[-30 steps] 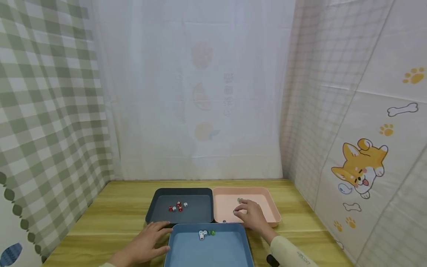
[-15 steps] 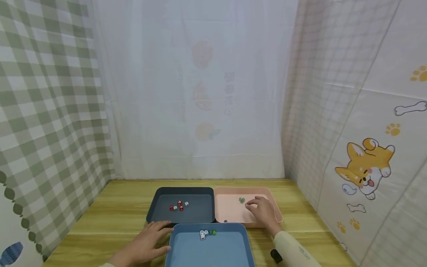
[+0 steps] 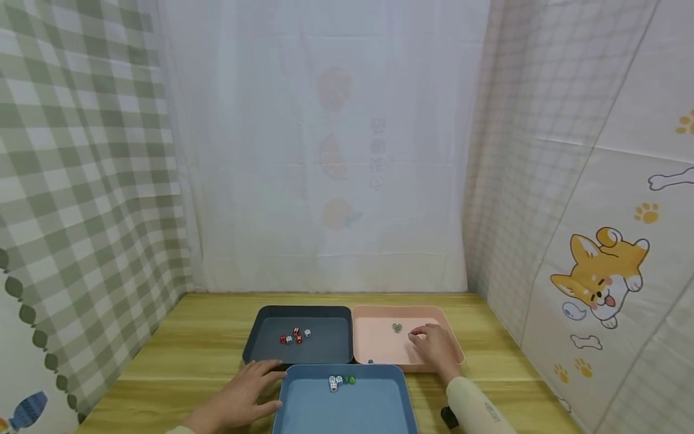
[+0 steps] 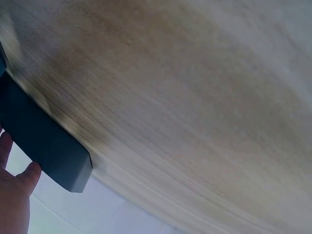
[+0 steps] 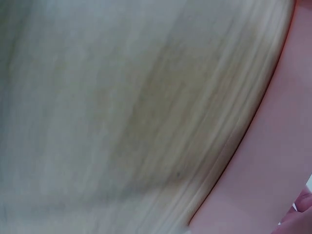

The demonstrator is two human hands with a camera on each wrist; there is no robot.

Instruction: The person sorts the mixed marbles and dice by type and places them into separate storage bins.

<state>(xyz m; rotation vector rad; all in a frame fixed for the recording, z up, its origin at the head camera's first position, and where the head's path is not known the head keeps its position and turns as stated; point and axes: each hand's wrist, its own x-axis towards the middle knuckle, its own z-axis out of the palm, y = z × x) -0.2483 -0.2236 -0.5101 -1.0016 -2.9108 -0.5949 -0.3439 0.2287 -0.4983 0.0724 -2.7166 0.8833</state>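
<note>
My right hand point(image 3: 437, 348) is over the right part of the pink tray point(image 3: 374, 316), thumb and forefinger pinching a small pale marble point(image 3: 410, 335) that barely shows. Left of it, a cluster of greenish clear marbles point(image 3: 397, 328) lies in that tray, and one dark marble point(image 3: 371, 361) sits by the front wall. My left hand point(image 3: 241, 395) has its fingers spread, fingertips right at the left rim of the blue tray point(image 3: 347, 410). Inside the blue tray, white dice point(image 3: 333, 382) and green marbles point(image 3: 351, 380) gather at the far wall.
A dark tray point(image 3: 260, 337) holding several red and white dice point(image 3: 297, 335) stands beside the pink one, behind the blue one. All rest on a wood-grain table point(image 3: 200, 325). Curtains hang behind and on both sides. A black object point(image 3: 449, 417) lies near the right sleeve.
My right hand has moved to the right inside the pink tray, away from the clear marbles, fingertips still pinched. The left hand stays by the blue tray. The head view has shifted slightly.
</note>
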